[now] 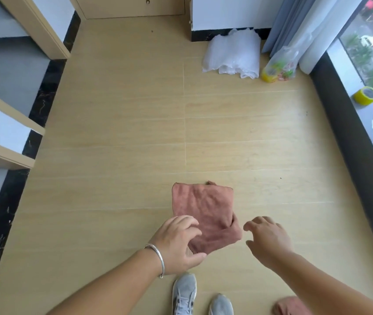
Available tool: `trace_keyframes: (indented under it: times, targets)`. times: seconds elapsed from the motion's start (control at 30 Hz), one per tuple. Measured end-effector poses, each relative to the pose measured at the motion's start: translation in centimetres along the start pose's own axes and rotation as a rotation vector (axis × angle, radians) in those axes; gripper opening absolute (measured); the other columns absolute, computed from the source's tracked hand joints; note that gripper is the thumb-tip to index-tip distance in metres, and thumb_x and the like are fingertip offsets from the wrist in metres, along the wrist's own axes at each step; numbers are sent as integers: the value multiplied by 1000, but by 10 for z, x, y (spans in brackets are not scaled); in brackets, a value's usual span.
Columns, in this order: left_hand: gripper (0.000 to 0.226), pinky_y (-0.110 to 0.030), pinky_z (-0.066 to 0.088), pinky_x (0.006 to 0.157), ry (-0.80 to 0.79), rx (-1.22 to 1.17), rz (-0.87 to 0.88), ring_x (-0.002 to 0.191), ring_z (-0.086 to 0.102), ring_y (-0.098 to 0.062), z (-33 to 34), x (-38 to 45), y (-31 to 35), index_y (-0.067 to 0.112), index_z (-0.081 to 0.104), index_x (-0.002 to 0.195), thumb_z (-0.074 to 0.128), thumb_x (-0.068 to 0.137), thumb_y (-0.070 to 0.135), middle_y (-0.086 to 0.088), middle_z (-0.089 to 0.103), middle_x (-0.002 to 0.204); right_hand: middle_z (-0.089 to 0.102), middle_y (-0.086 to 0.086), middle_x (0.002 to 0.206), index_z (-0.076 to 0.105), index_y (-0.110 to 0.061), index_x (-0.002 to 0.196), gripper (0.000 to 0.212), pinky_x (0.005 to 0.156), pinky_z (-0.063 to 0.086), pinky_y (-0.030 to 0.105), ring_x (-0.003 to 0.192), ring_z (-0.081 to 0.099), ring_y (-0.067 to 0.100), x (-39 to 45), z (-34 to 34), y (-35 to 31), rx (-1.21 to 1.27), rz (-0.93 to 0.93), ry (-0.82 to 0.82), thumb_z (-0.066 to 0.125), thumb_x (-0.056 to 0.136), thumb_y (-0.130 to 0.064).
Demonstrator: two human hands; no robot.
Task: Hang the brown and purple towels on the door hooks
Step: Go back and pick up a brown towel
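No readable writing or brand marks anywhere in view. Brown towel (206, 214), folded roughly square, is held up over the wood-plank floor (124, 133), in front of the person's grey shoes (184, 294). Left hand (176, 244), silver bangle (158, 258) at the wrist, pinches the towel's near-left corner between thumb and curled fingers. Right hand (267, 239) hovers just beside the towel's right edge, fingers spread and loose, holding nothing. A second reddish-brown cloth (290, 305) shows at the bottom edge under the right forearm. Floor ahead is bare planks up to the white plastic bags (233, 55) and curtain (306, 26) at far right. Yellow tape roll (366, 95) on the window ledge.
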State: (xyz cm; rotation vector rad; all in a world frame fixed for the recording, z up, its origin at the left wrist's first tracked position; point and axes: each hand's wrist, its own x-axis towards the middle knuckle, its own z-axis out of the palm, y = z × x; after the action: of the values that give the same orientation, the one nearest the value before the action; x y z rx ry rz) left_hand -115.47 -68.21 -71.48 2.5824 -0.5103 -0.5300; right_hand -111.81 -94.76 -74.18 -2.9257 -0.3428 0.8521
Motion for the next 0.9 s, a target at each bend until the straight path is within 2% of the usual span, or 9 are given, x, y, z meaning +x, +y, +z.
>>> trace_keyframes:
  times: [0.13,0.23,0.33,0.5,0.7,0.9]
  targets:
    - [39,-24,30,100,-48,80,-150,120,42,-10,54,-5,-18,28,59,118,50,86,48,12,48,125,55,-11,123,53,-39,123,37,94,35,31,122,43,15,-9,65,10,-25,44,-54,56,86,-43]
    - [32,-27,31,97,-121,158,-257,118,43,-13,98,-6,-47,28,59,116,52,86,39,10,49,124,54,-10,123,54,-36,123,39,94,35,32,122,43,15,-7,118,3,2,55,-76,56,85,-47]
    - [34,-28,29,100,-196,222,-293,120,41,-13,142,-3,-84,33,58,119,55,86,35,10,47,126,54,-8,122,55,-34,122,40,94,35,32,121,43,16,4,172,-10,40,43,-84,57,85,-50]
    - [37,-30,30,99,-241,307,-293,121,42,-15,209,20,-137,36,60,122,60,86,28,9,48,126,54,-6,124,55,-31,124,42,95,36,33,121,44,18,40,251,-22,81,26,-109,58,86,-50]
    - [38,-32,37,86,-268,416,-215,112,47,-19,283,87,-209,35,59,126,55,90,23,4,53,113,56,-7,118,59,-27,115,36,95,37,33,116,45,19,103,345,-26,89,33,-97,58,86,-49]
    - [33,-33,40,76,-172,612,-113,106,52,-21,334,175,-265,33,62,120,51,93,18,4,57,111,52,-6,124,54,-26,120,38,96,36,34,120,42,20,159,417,-12,75,0,-120,55,87,-44]
